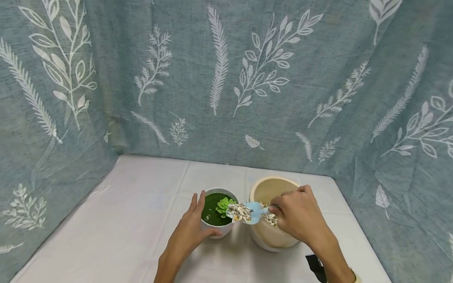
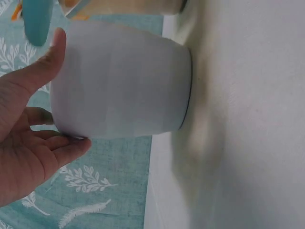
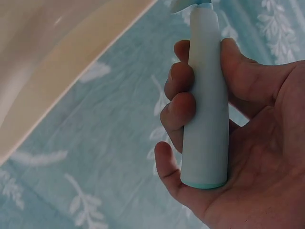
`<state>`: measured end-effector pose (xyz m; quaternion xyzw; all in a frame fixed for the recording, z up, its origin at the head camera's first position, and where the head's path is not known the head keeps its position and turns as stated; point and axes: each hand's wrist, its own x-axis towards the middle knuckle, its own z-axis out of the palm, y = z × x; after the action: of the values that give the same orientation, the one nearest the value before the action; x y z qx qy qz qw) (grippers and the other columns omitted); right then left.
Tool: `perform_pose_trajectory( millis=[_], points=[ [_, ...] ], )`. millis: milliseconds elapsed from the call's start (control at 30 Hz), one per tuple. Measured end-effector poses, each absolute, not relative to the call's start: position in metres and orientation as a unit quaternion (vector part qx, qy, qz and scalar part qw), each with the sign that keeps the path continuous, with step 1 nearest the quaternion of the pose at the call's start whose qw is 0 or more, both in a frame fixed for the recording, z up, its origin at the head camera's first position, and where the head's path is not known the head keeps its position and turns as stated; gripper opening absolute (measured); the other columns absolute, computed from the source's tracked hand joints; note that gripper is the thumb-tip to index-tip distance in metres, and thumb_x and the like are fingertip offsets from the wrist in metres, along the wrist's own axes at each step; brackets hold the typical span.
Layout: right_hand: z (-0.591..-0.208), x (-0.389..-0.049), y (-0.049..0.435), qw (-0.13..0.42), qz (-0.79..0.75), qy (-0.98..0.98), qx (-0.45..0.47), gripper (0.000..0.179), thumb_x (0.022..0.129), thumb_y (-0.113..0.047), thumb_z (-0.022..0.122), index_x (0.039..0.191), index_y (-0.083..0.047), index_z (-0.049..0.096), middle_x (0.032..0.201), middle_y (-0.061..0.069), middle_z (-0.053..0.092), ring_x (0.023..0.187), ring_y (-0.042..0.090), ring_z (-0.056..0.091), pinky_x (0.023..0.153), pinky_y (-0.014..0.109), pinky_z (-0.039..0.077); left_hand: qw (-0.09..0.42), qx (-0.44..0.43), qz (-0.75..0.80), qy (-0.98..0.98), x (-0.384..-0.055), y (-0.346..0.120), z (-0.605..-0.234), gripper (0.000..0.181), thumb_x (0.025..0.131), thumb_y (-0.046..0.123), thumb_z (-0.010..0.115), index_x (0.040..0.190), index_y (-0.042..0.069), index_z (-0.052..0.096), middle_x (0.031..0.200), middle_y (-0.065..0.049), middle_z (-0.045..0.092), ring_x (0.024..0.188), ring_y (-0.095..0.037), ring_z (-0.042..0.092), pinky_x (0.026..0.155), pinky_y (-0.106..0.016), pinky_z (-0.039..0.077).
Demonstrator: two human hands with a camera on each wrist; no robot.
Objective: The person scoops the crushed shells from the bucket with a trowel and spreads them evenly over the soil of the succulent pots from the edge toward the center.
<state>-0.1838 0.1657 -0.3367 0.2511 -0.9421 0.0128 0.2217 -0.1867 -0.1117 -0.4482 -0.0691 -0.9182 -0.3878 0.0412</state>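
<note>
My left hand (image 1: 189, 227) holds a round white pot (image 2: 121, 81), thumb on one side and fingers round the other near the rim. Inside it are a dark green surface (image 1: 211, 204) and a bright green succulent (image 1: 224, 204). My right hand (image 1: 298, 215) grips the thick pale-blue handle (image 3: 205, 100) of a small trowel (image 1: 254, 212), fingers wrapped round it. Heaped on the trowel's blade are whitish shell-like bits (image 1: 240, 213), and the blade's tip overlaps the pot's right rim beside the succulent in the head view.
A larger cream tub (image 1: 263, 239) stands right of the pot, under the trowel and right hand, with more of the same bits (image 1: 270, 220) inside. Both stand on a white-covered table (image 1: 141, 204). A blue-green leaf-patterned curtain (image 1: 198, 86) surrounds its back and sides. A black object (image 1: 315, 267) lies near the right forearm.
</note>
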Motion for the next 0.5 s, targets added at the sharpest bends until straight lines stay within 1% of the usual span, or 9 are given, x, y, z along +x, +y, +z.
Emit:
perform_pose_trajectory(
  millis=[133,233,400,500],
  points=[
    [-0.342,-0.187,0.149,0.209,0.009,-0.939,0.274,0.036,0.084,-0.024,0.087,0.059,-0.028,0.062,0.049,-0.018,0.045,0.049,-0.002,0.038,0.076,0.035,0.04,0.049,-0.061,-0.387,-0.919,-0.187,-0.11,-0.448,0.12,0.074,0.039,0.093,0.166,0.002,0.024,0.167,-0.032,0.032,0.139,-0.053,0.053,0.105,-0.068,0.05],
    [-0.346,-0.19,0.142,0.203,0.003,-0.936,0.287,0.043,0.083,-0.025,0.087,0.055,-0.027,0.055,0.048,-0.017,0.041,0.047,0.0,0.038,0.073,0.034,0.039,0.06,-0.061,-0.383,-0.92,-0.187,-0.11,-0.449,0.118,0.074,0.036,0.094,0.164,-0.001,0.027,0.165,-0.031,0.036,0.138,-0.053,0.054,0.104,-0.069,0.05],
    [-0.351,-0.194,0.135,0.173,-0.005,-0.938,0.299,0.048,0.085,-0.024,0.083,0.051,-0.028,0.05,0.048,-0.015,0.037,0.048,0.004,0.039,0.073,0.036,0.04,0.061,-0.062,-0.389,-0.917,-0.186,-0.109,-0.449,0.112,0.077,0.027,0.094,0.163,-0.002,0.028,0.165,-0.03,0.036,0.132,-0.054,0.058,0.103,-0.064,0.053],
    [-0.348,-0.198,0.13,0.159,-0.019,-0.939,0.305,0.049,0.087,-0.025,0.081,0.05,-0.028,0.049,0.048,-0.014,0.035,0.049,0.006,0.038,0.071,0.035,0.039,0.065,-0.061,-0.386,-0.918,-0.186,-0.109,-0.449,0.111,0.078,0.024,0.093,0.163,-0.002,0.028,0.165,-0.03,0.037,0.129,-0.054,0.06,0.101,-0.065,0.053]
  ],
)
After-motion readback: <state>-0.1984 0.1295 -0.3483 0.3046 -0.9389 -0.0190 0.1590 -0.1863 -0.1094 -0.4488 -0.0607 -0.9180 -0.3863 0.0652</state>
